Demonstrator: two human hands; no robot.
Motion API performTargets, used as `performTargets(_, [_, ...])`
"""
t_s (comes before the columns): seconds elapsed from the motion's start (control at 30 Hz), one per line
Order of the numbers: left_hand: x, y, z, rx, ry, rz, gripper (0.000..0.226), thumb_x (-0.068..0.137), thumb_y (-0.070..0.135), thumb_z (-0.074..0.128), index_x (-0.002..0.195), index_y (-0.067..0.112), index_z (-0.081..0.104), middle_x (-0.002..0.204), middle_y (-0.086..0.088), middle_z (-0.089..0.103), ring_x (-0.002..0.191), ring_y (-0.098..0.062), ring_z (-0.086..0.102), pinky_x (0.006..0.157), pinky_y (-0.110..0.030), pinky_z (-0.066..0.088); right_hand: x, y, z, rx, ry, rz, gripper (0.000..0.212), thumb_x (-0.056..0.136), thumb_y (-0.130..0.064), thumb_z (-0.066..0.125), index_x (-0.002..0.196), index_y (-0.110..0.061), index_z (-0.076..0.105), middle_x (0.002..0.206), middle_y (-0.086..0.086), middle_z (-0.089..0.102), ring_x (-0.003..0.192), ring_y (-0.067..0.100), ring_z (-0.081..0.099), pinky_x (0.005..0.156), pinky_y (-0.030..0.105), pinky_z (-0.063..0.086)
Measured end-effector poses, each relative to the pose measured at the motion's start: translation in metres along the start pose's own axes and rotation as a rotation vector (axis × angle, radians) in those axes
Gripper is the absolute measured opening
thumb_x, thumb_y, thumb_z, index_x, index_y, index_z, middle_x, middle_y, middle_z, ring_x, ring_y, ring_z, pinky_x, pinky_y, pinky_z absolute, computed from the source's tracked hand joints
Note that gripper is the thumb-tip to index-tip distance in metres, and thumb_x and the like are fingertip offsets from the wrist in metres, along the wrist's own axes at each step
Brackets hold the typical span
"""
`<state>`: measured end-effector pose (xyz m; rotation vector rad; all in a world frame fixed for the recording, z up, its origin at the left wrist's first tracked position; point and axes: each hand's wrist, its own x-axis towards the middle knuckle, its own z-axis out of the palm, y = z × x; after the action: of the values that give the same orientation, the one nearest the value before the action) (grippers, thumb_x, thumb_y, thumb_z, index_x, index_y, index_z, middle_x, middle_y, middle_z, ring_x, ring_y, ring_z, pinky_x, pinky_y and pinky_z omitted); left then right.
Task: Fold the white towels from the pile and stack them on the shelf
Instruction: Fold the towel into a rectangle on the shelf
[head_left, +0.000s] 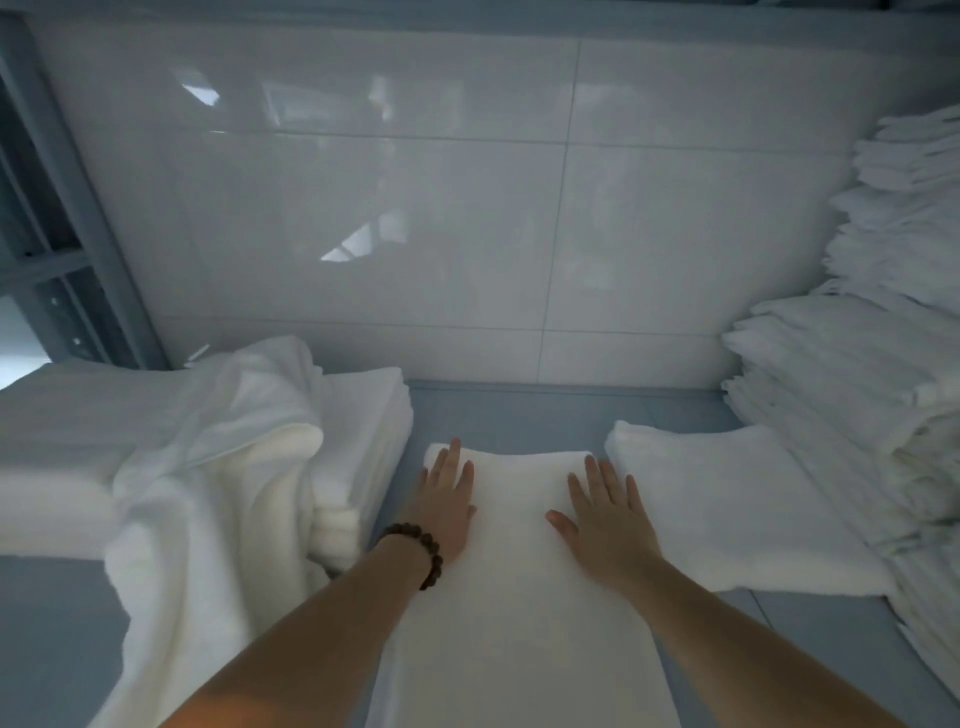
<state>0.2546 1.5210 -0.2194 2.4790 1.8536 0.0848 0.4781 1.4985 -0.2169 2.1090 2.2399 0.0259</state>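
A long white towel (519, 587) lies flat on the grey shelf surface (519, 410), running from the near edge toward the wall. My left hand (445, 501) rests palm down on its far left part, fingers apart. My right hand (605, 525) presses flat on its far right part, fingers spread. A loose pile of unfolded white towels (208, 478) slumps at the left, draped over a low folded stack (363, 447). One folded towel (727, 504) lies to the right of my right hand.
A tall stack of folded white towels (857, 405) fills the right side, with another stack (914, 192) above it. A glossy white tiled wall (415, 208) closes the back. A grey metal frame (57, 208) stands at the far left.
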Motion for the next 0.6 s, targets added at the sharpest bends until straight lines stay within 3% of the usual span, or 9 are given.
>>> performTargets(0.17, [-0.049,0.029,-0.02,0.007,-0.099,0.092,0.06,0.1,0.037,0.025,0.15,0.012,0.004,0.156,-0.009,-0.019,0.143,-0.024,-0.018,0.118,-0.042,-0.004,-0.05,-0.022,-0.021,0.065,-0.099,-0.027,0.065,0.096,-0.057,0.009,0.151,-0.025,0.0,0.158,0.003,-0.016,0.145,0.019,-0.017,0.117,0.043,-0.007])
performTargets(0.37, [-0.139,0.048,-0.019,-0.043,-0.19,0.07,0.059,0.099,0.038,0.023,0.15,0.015,0.005,0.157,-0.008,-0.015,0.143,-0.024,-0.017,0.116,-0.042,-0.007,-0.137,-0.049,-0.021,0.168,-0.159,-0.003,0.059,0.098,-0.053,0.015,0.151,-0.028,0.004,0.158,0.004,-0.013,0.145,0.022,-0.015,0.117,0.047,-0.005])
performTargets(0.6, [-0.189,0.06,0.015,-0.044,-0.248,0.026,0.07,0.094,0.055,0.012,0.147,0.018,-0.015,0.153,-0.008,-0.026,0.14,-0.031,-0.026,0.116,-0.042,-0.013,-0.191,-0.06,0.012,0.185,-0.243,0.061,0.064,0.096,-0.056,0.009,0.148,-0.028,-0.014,0.155,0.003,-0.025,0.142,0.022,-0.025,0.115,0.047,-0.013])
